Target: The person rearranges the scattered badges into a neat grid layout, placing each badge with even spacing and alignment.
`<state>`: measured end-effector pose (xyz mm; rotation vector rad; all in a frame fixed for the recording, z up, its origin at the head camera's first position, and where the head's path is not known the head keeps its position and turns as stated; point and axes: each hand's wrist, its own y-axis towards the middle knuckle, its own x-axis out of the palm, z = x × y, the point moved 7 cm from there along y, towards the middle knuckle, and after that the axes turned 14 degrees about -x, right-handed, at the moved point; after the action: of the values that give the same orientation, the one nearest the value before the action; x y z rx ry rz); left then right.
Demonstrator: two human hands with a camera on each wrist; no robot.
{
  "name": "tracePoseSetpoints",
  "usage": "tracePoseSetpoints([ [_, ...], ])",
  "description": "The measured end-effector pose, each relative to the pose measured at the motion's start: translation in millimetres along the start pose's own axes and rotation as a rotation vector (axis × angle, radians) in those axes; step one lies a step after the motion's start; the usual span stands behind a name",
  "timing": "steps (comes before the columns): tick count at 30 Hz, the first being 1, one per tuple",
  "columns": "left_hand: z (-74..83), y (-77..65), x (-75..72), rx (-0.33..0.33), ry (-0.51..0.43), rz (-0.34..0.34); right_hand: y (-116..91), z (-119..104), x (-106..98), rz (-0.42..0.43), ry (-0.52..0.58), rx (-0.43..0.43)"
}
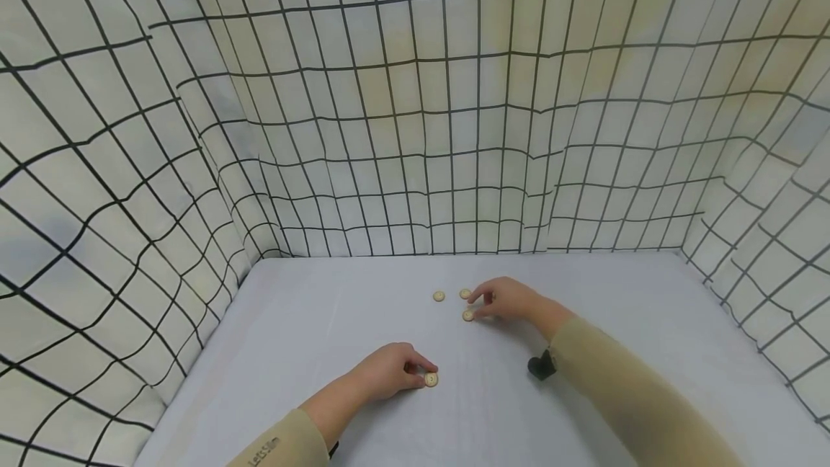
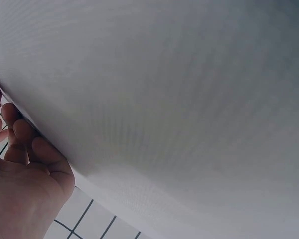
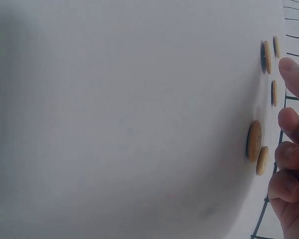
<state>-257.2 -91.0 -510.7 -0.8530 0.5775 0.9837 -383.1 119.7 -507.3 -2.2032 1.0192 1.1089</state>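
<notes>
My left hand [image 1: 387, 372] is low on the white table, pinching a pale wooden button [image 1: 431, 379] between thumb and index fingertips. In the left wrist view its fingers [image 2: 50, 154] are bent at the table surface, and the button is hidden. My right hand [image 1: 509, 299] reaches in farther back, thumb and index finger spread apart. Its thumb tip is right at one wooden button [image 1: 468, 316]; its index tip is beside another button [image 1: 465, 294]. A third button [image 1: 439, 295] lies just left of these. The right wrist view shows a larger-looking button [image 3: 254, 141] near the curled fingers.
A white-covered table [image 1: 311, 308] spreads beneath both hands. White walls with a black grid [image 1: 454, 128] rise behind it and along both sides. A small dark object [image 1: 541, 365] is attached by the right sleeve cuff.
</notes>
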Motion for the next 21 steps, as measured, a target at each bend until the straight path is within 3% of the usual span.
tracePoseSetpoints([
  [8, -0.1, 0.7, -0.2, -0.003, 0.004, 0.0, -2.8, 0.1, -0.7, -0.002, 0.01, -0.004],
  [21, -0.4, -0.2, -1.2, -0.007, -0.003, 0.006, 7.2, -12.3, 9.9, -0.064, -0.101, -0.03],
])
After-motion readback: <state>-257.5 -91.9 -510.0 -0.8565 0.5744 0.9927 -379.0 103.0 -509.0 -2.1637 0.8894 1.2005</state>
